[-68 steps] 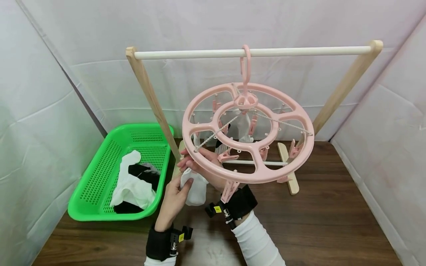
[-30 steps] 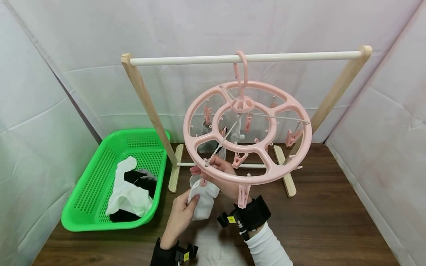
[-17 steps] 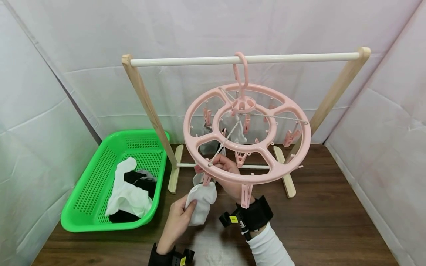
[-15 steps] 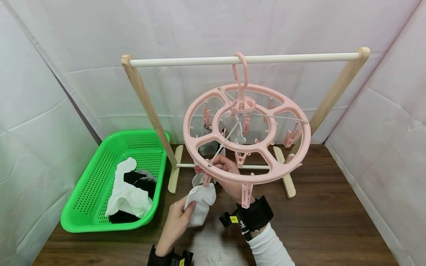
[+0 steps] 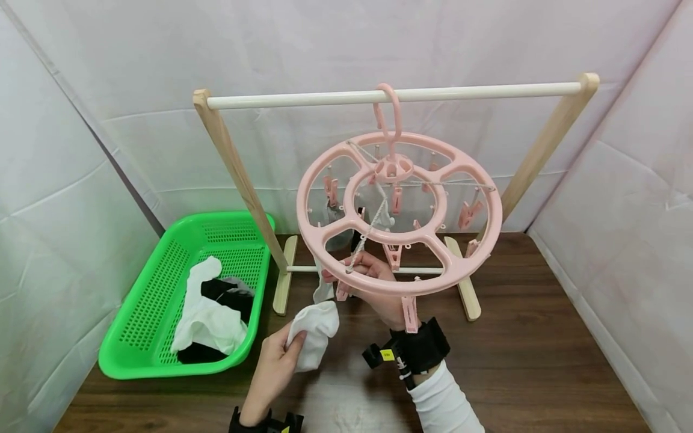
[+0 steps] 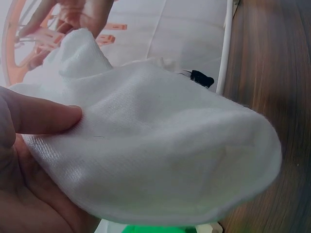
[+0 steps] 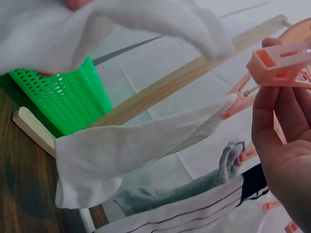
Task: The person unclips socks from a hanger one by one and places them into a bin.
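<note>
The left hand point(image 5: 273, 364) had its grip clamped on a white sock point(image 5: 315, 334) above the counter point(image 5: 541, 361), near the green basket point(image 5: 162, 370). The right hand point(image 5: 379, 294) pinched a pink clip point(image 7: 292, 62) beneath the round hanger point(image 5: 433, 284).

Basket point(image 5: 143, 300) left of rack point(image 5: 239, 174), hanger point(image 5: 394, 168) on bar point(image 5: 487, 92)

High head view, wrist close-ups

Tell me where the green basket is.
In the head view, the green basket stands on the left of the dark wooden table, beside the rack's left post and left of the left hand.
</note>
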### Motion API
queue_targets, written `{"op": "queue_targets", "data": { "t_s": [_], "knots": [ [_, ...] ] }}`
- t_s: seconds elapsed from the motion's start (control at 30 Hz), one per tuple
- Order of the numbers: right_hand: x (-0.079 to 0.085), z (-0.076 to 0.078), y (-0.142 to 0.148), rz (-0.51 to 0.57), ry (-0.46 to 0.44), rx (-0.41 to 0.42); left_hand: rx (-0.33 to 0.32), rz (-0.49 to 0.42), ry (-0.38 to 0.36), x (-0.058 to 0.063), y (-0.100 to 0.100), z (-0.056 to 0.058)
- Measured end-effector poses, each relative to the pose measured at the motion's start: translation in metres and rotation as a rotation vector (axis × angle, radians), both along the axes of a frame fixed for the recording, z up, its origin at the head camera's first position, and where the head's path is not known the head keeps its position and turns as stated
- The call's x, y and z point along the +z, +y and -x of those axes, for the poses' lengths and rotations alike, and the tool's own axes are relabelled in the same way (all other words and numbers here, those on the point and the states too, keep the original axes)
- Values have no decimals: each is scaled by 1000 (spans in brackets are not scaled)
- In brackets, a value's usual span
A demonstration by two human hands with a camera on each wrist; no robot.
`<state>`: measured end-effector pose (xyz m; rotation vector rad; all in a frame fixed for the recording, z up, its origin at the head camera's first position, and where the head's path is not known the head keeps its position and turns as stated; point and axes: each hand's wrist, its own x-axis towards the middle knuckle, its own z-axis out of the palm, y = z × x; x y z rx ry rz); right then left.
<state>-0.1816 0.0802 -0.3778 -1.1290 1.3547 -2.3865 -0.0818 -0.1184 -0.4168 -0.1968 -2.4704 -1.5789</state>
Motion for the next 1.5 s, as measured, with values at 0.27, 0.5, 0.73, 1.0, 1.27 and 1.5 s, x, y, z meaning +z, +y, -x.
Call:
{"op": "queue_targets", "data": {
  "t_s": [0.27, 0.5, 0.73, 1.0, 1.27, 1.5],
  "knots": [
    [-13, 3, 6, -114, -98, -67, 1, 4, -1, 1, -2, 1],
    [-28, 4, 15, -152, -52, -51, 2, 3, 1, 0, -1, 1],
    [-40, -6, 30, -312, -92, -116, 11, 24, 32, 2, -5, 1],
    [-58, -7, 39, -297, -2, -65, 10, 47, 60, 6, -14, 4],
    [-69, -10, 45, -253, -22, 34, 27, 43, 58, 13, -23, 8],
    [-75, -14, 48, -285, -9, 19, 43, 56, 133, 20, -33, 12]
  ]
}}
